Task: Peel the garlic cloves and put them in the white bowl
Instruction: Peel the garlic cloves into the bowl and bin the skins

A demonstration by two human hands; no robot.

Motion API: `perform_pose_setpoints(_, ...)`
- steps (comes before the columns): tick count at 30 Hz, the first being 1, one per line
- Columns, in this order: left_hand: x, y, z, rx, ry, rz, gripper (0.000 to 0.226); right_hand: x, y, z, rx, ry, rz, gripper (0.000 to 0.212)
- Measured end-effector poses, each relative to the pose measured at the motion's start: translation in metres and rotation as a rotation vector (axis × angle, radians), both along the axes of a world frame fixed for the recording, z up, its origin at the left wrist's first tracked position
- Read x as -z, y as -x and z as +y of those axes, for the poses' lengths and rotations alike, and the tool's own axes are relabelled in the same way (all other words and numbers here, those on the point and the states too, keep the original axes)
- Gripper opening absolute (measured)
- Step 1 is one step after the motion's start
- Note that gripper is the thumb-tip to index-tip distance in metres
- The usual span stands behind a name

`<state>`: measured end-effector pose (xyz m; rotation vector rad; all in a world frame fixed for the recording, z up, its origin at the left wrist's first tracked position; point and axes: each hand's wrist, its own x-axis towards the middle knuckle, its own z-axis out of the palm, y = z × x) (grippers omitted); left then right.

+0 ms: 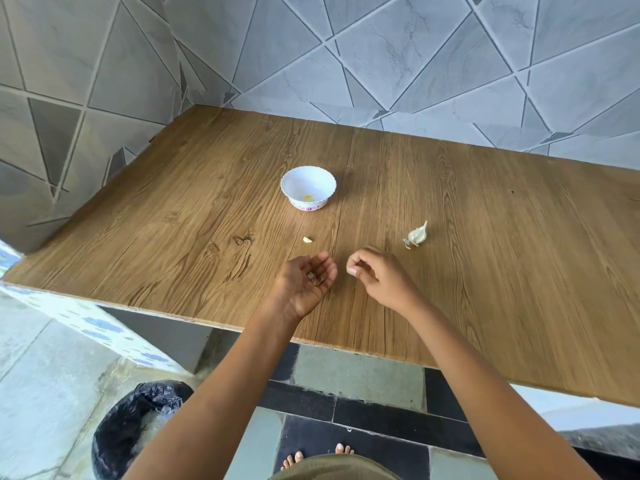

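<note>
The white bowl (308, 187) stands on the wooden table (485, 237) with one yellowish peeled clove (308, 198) in it. A small peeled clove (307, 240) lies on the table in front of the bowl. To the right sits the rest of the garlic bulb (417, 235) in its skin. My left hand (304, 282) is palm up and cupped, with bits of garlic peel (316, 278) lying in it. My right hand (372, 271) is beside it, fingers curled, fingertips pinched together; I cannot tell whether they hold a scrap of peel.
Grey tiled walls close the table at the back and left. A bin lined with a black bag (138, 427) stands on the floor below the table's near left edge. My bare toes (318, 455) show on the dark floor tiles.
</note>
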<state>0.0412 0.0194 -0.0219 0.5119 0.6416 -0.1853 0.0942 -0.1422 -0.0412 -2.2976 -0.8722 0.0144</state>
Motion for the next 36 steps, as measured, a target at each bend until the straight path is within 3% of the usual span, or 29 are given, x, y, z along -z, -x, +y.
perform_pose_setpoints(5, 0.0, -0.001, 0.002, -0.015, -0.031, -0.007, 0.038, -0.01, 0.015, 0.018, -0.042, -0.167, -0.079, 0.003)
perform_pose_setpoints(10, -0.001, 0.0, 0.0, -0.005, -0.045, 0.005, 0.036, -0.009, 0.018, 0.039, -0.043, -0.018, -0.294, 0.009)
perform_pose_setpoints(13, -0.002, 0.001, 0.002, -0.012, -0.04, -0.005, 0.038, -0.009, 0.02, 0.039, 0.022, -0.052, -0.308, 0.009)
perform_pose_setpoints(17, -0.002, 0.003, 0.009, -0.026, -0.006, -0.009, 0.041, -0.003, 0.018, 0.021, 0.201, -0.124, -0.185, 0.011)
perform_pose_setpoints(26, 0.003, 0.002, 0.018, -0.03, -0.013, 0.002, 0.04, 0.015, 0.019, 0.015, 0.184, 0.133, -0.073, 0.003)
perform_pose_setpoints(30, 0.005, 0.0, 0.019, -0.029, -0.022, -0.005, 0.039, 0.007, 0.019, 0.027, 0.037, 0.367, -0.361, 0.009)
perform_pose_setpoints(32, 0.005, 0.0, 0.02, -0.027, -0.021, -0.002, 0.039, 0.002, 0.02, 0.032, -0.08, 0.547, -0.389, 0.009)
perform_pose_setpoints(34, 0.006, 0.0, 0.021, -0.019, -0.027, 0.004, 0.039, -0.001, 0.018, 0.033, -0.07, 0.549, -0.285, 0.013)
perform_pose_setpoints(36, 0.006, 0.001, 0.02, -0.01, -0.048, 0.003, 0.039, -0.002, 0.016, 0.033, -0.017, 0.352, -0.247, 0.016)
